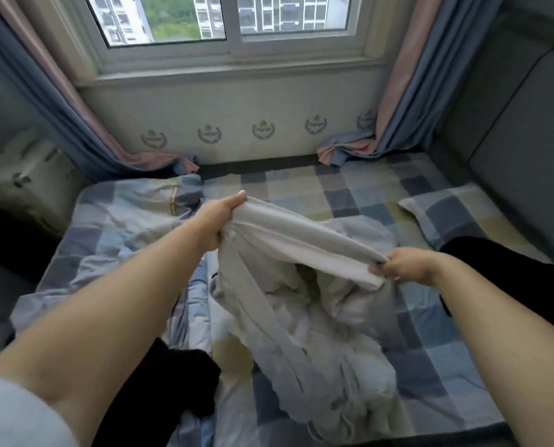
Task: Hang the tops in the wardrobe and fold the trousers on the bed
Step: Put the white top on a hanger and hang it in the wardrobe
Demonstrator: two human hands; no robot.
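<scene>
Over the checked bed (349, 188), both hands are holding up a pale grey garment (301, 285) by one stretched edge: left hand (219, 217) gripping the far end, right hand (404, 264) pinching the near end. The rest droops crumpled onto the sheet, beside a black garment (185, 379).

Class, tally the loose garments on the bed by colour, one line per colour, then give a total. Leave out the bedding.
Light grey: 1, the light grey garment held up by the left hand and right hand.
Black: 2, the black garment near the left arm and the black garment at the right edge.
Total: 3
</scene>
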